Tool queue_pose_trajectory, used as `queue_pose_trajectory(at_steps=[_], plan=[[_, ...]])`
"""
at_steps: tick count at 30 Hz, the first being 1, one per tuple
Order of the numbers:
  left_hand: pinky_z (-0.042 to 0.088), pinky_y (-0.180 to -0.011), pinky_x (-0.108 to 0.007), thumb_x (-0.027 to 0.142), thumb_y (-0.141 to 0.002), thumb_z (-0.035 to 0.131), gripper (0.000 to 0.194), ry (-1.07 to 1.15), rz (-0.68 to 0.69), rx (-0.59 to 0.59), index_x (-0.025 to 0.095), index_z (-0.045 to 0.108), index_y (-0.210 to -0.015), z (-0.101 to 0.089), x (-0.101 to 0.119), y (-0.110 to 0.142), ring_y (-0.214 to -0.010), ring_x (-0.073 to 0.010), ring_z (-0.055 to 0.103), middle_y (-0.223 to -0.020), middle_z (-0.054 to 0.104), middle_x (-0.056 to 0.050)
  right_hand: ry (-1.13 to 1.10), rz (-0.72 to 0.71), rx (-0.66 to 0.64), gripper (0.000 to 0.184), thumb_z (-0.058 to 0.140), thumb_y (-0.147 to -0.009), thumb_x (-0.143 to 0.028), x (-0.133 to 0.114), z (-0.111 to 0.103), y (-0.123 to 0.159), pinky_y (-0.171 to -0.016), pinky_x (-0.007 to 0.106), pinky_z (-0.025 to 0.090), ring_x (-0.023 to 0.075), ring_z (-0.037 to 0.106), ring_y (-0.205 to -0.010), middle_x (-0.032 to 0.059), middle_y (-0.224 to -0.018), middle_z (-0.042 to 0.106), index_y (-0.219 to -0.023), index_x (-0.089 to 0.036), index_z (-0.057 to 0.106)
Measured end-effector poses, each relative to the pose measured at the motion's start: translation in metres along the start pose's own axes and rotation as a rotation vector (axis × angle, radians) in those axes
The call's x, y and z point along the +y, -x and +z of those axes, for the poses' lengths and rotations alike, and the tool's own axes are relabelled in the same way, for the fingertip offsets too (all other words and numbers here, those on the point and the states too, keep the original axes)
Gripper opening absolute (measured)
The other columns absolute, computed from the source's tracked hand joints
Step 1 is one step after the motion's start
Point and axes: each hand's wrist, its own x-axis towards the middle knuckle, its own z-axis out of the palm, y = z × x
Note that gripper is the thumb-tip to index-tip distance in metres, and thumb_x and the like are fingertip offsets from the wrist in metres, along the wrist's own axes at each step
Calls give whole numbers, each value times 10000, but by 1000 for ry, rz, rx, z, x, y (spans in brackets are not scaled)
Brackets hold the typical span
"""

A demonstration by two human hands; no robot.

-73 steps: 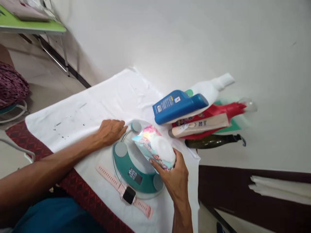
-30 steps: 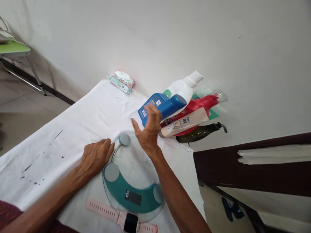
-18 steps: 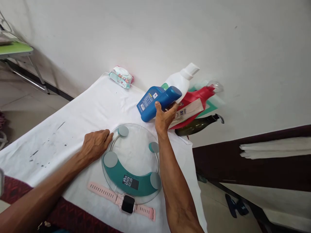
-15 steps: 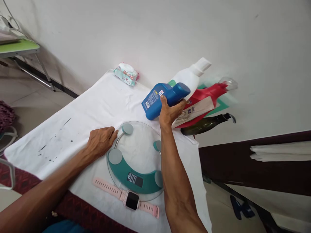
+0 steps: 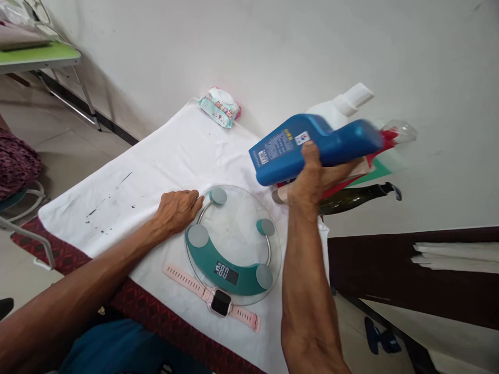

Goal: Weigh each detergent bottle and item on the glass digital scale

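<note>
My right hand [image 5: 312, 174] is wrapped round a blue plastic bottle [image 5: 280, 143], tilted with its cap to the right and lifted above the table. My left hand [image 5: 179, 209] rests on the white cloth with its fingers curled, at the left rim of a round glass scale [image 5: 234, 280]. The scale has a teal band, grey pads and a lit display. Below it lies a pink-strapped smartwatch [image 5: 220, 302]. Behind the blue bottle are a white bottle [image 5: 346, 104], a red bottle [image 5: 384, 143] with a clear cap and a dark green bottle [image 5: 346, 200], all partly hidden.
A wipes pack [image 5: 220, 107] lies at the table's back edge by the wall. White cloth [image 5: 117, 202] covers the table over a dark red patterned one. A green-topped table [image 5: 42, 54] stands far left. Blue slippers [image 5: 380, 337] lie on the floor at right.
My right hand has raised the blue bottle, and it now looks larger and nearer. My left hand stays beside the scale. The whole view has shifted slightly.
</note>
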Motion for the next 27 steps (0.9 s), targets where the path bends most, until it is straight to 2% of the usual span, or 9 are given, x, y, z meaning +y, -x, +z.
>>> queue_pose_trajectory(at_steps=[2,4,7,10,14,18,21,24,27], plan=[[294,-657,-355,454,-1126,272,486,16,2,7,219,640,-913,1,-1,0,-822,-227,653,-954,767,-76,-87,-113,-19,688,773,-797,-369,-29,-22,3,-1179,548,504,272,636,-1310,108,-1441,570,-1396,-261,452],[312,-666,-356,458,-1119,273,484,25,-2,14,223,646,-918,2,-1,0,-827,-229,650,-950,764,-76,-152,-140,-63,561,811,-771,-317,-58,-41,14,-1204,560,482,271,661,-1280,55,-1334,645,-1280,-263,582],[333,-680,-360,447,-1110,286,475,25,-8,9,221,663,-928,1,0,0,-827,-237,645,-932,751,-82,-208,-16,-125,383,806,-769,-255,-87,-64,44,-1215,591,469,282,693,-1235,25,-1185,709,-1138,-249,702],[349,-701,-359,439,-1103,303,469,27,-17,8,215,683,-941,0,1,0,-819,-240,637,-904,729,-85,-196,121,-144,296,814,-765,-235,-96,-81,80,-1225,621,462,294,705,-1212,24,-1124,727,-1054,-249,752],[356,-716,-359,445,-1096,312,465,27,-16,32,222,686,-934,1,1,0,-815,-236,621,-878,714,-74,-187,188,-135,349,829,-729,-234,-95,-92,113,-1184,665,487,320,692,-1228,38,-1160,709,-1071,-254,762],[348,-727,-358,452,-1092,319,462,-3,-34,40,222,678,-913,0,2,0,-809,-232,598,-838,685,-69,-166,138,-136,459,824,-729,-286,-93,-96,121,-1175,674,474,338,648,-1292,57,-1218,671,-1179,-246,744],[344,-746,-360,458,-1090,325,457,-24,-56,37,220,667,-904,-2,4,0,-819,-235,586,-808,650,-69,-115,149,-174,597,828,-741,-545,-89,-105,120,-1143,693,483,365,613,-1329,75,-1278,634,-1261,-277,706],[350,-768,-370,458,-1087,329,450,-21,-64,28,219,673,-922,-4,5,0,-835,-247,583,-796,631,-74,-109,217,-169,664,545,-834,-863,-72,-124,124,-1101,641,522,344,595,-1353,81,-1325,601,-1216,-341,696],[357,-788,-380,456,-1079,341,445,-9,-74,31,213,689,-946,-3,5,0,-846,-256,582,-801,622,-78,-91,381,-59,653,414,-884,-886,-36,-141,137,-1058,554,548,287,646,-1247,82,-1201,628,-1088,-320,665]])
